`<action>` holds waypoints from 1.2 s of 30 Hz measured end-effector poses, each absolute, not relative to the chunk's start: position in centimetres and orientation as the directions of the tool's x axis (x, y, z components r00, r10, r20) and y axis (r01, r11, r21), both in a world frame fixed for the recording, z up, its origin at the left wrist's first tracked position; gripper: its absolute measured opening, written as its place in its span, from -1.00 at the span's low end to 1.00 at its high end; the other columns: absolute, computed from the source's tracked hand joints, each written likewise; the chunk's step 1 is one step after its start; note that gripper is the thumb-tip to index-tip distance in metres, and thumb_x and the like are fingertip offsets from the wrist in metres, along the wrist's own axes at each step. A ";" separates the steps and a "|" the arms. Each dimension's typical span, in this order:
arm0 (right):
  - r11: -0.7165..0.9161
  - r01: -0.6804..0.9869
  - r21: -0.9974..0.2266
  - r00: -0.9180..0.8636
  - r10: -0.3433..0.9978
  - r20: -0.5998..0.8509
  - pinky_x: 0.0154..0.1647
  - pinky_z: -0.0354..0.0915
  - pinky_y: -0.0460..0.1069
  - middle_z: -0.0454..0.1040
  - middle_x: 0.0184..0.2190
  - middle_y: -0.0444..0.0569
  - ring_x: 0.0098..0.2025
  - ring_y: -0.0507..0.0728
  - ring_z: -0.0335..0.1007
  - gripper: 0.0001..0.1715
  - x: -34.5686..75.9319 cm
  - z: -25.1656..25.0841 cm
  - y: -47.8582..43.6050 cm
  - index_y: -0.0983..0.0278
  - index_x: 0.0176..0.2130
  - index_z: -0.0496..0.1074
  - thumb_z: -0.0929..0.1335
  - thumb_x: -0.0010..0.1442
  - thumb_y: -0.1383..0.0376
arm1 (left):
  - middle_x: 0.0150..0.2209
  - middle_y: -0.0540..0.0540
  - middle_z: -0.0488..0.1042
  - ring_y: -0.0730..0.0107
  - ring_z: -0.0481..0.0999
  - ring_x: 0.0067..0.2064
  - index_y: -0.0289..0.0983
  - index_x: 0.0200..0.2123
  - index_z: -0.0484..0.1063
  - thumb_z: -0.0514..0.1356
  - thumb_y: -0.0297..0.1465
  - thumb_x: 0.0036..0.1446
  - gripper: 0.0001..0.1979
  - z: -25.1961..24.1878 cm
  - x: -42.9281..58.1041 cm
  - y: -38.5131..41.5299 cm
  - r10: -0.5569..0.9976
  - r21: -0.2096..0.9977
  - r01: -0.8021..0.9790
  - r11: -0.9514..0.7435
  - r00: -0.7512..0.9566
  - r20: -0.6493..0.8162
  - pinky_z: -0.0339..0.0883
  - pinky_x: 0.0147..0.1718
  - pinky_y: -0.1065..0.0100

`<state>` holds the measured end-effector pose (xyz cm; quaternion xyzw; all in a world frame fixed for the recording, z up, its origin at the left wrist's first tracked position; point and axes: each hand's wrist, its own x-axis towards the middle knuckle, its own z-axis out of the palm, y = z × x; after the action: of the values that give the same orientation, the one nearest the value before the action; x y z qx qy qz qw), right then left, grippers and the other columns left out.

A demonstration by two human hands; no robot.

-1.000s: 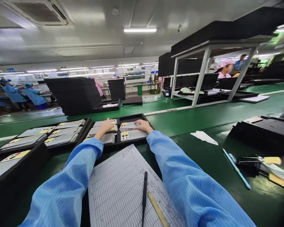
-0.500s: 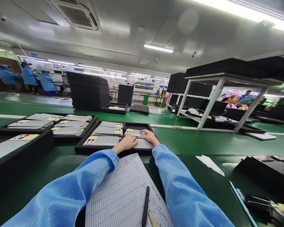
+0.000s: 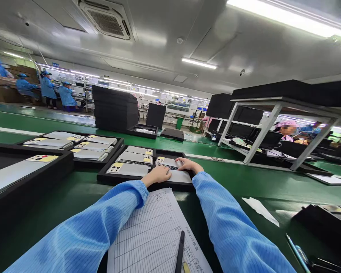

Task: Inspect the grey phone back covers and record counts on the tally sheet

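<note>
A black tray (image 3: 102, 178) holds stacks of pale grey phone back covers with yellow camera ends. My left hand (image 3: 159, 175) lies over the left end of the near cover (image 3: 180, 176) in its right compartment, fingers stretched out and touching it. Arched over the right end of the rear cover (image 3: 166, 161), my right hand (image 3: 190, 165) has its fingers and thumb bent around that cover. The left hand partly hides the near cover. A printed form (image 3: 150, 231) lies before the tray, with a black pen (image 3: 180, 248) on it.
Another tray of covers (image 3: 118, 143) adjoins at left, and a deeper black tray (image 3: 65, 167) stands nearer. A tall stack of black trays (image 3: 110, 110) is behind. At right are a white-legged rack (image 3: 263, 132), white paper (image 3: 261, 210) and a black box (image 3: 326, 223).
My hands have moved apart: the fingertips were close together over the covers, and the right hand is now farther right. The whole view has shifted slightly, moving the scene rightward.
</note>
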<state>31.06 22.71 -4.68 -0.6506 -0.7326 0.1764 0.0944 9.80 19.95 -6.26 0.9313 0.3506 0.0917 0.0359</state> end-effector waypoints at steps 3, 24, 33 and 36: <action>0.085 0.924 -0.372 -0.136 0.984 -0.113 -0.04 0.24 0.18 0.27 0.00 0.05 -0.04 0.18 0.27 -0.60 31.2 -4.4 22.9 0.30 0.03 0.25 0.30 0.20 0.25 | -0.13 -0.14 0.40 0.28 0.43 -0.14 -0.34 -0.11 0.34 0.08 -0.29 0.20 -0.72 -6.1 9.7 19.9 0.659 0.143 0.644 -0.752 0.738 0.144 0.33 -0.15 0.13; 0.038 0.850 -0.525 -0.114 0.987 -0.113 0.05 0.17 0.23 0.19 0.10 0.08 0.08 0.24 0.17 -0.54 31.8 -1.4 21.1 0.31 0.07 0.22 0.32 0.18 0.30 | -0.05 -0.17 0.35 0.21 0.37 -0.04 -0.32 -0.07 0.32 0.07 -0.25 0.19 -0.69 -6.3 9.5 21.0 0.642 0.167 0.621 -0.765 0.753 0.144 0.26 -0.07 0.06; 0.193 0.877 -0.441 -0.250 0.965 -0.075 -0.01 0.23 0.05 0.37 -0.04 0.04 -0.03 0.21 0.29 -0.35 28.0 7.5 10.5 0.30 -0.01 0.35 0.45 -0.16 0.38 | -0.09 -0.15 0.38 0.25 0.40 -0.09 -0.33 -0.11 0.34 0.08 -0.27 0.19 -0.72 -6.0 9.3 21.6 0.630 0.191 0.602 -0.775 0.758 0.169 0.30 -0.11 0.10; 0.363 0.847 -0.387 -0.452 0.876 -0.167 0.01 0.21 0.03 0.39 -0.06 -0.07 -0.05 0.16 0.29 -0.38 23.9 5.8 3.7 0.17 -0.01 0.36 0.43 -0.12 0.36 | -0.09 -0.15 0.38 0.26 0.40 -0.10 -0.32 -0.12 0.35 0.08 -0.27 0.19 -0.72 -5.9 9.2 21.6 0.634 0.201 0.603 -0.772 0.752 0.181 0.30 -0.11 0.10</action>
<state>23.85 3.73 5.80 -0.5223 -0.8250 0.2134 0.0336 9.24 21.62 -5.86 0.9336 0.3311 0.1202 0.0651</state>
